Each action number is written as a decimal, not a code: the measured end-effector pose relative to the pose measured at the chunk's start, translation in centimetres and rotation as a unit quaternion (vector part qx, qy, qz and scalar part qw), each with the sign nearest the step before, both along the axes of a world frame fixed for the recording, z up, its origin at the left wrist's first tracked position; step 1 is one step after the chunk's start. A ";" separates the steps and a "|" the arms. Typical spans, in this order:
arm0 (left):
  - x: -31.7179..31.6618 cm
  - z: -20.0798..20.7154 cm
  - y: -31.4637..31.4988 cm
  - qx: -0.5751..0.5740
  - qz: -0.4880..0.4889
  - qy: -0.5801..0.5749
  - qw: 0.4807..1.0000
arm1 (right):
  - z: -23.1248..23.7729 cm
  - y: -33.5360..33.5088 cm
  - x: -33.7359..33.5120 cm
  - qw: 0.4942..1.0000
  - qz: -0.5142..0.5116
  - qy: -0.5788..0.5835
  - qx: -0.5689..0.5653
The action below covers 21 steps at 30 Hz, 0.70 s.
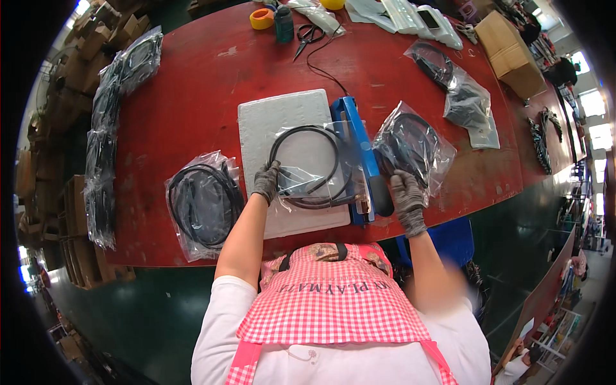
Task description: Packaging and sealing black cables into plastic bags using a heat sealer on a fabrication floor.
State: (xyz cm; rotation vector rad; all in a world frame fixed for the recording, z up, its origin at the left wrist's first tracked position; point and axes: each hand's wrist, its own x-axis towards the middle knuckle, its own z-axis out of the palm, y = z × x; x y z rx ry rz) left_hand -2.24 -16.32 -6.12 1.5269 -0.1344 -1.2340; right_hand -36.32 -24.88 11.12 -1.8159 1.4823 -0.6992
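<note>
My left hand (266, 182), in a grey glove, pinches the left edge of a clear plastic bag holding a coiled black cable (307, 130). That bag lies over a white foam board (282, 106), its right part reaching into a blue bag sealer (363, 138). Beside the sealer's rounded black end (381, 195) is my right hand (409, 202), gloved too, its fingers stretched forward. Its fingertips meet the lower edge of another bagged black cable (410, 144); whether they press on it is unclear.
Bagged cables lie at left (202, 199), in a row along the left edge (102, 160), and at far right (471, 109). Scissors (309, 37), yellow tape (262, 19) and a dark bottle (284, 24) stand at the back of the red table (192, 96). A cardboard box (510, 54) sits back right.
</note>
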 end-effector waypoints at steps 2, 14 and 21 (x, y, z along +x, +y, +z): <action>0.1 0.2 0.7 -0.005 0.010 0.041 0.999 | 1.1 1.2 2.2 0.979 0.114 0.122 -0.116; -1.1 8.6 6.4 -0.040 -0.156 0.243 0.956 | -8.4 4.9 2.1 0.930 0.173 0.154 -0.284; -2.0 5.1 6.1 -0.023 -0.116 0.123 0.985 | -8.4 4.7 1.9 0.937 0.158 0.139 -0.278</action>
